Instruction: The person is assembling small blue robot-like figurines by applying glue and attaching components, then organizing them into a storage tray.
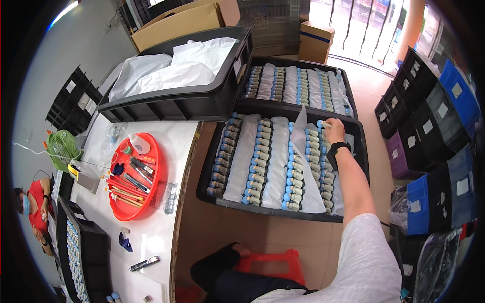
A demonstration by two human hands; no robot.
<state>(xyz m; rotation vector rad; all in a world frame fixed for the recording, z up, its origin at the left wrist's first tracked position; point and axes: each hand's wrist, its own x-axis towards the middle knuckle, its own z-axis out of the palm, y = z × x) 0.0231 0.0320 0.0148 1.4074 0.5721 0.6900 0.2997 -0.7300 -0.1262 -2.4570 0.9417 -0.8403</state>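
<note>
My right hand (334,131) reaches out over a black tray (207,194) on the floor and pinches a small blue-capped grey part (322,123) at the far end of a row. The tray holds several rows of the same blue-capped parts (256,161) laid between white sheets (277,161). A black band sits on that wrist. My left hand is out of view.
A second black tray of the same parts (348,96) lies behind. A black crate with white bags (172,103) rests on a white table (156,237), beside a red round tray of tools (134,202). Stacked bins (444,126) stand right; another person (35,209) sits left; a red stool (273,265) below.
</note>
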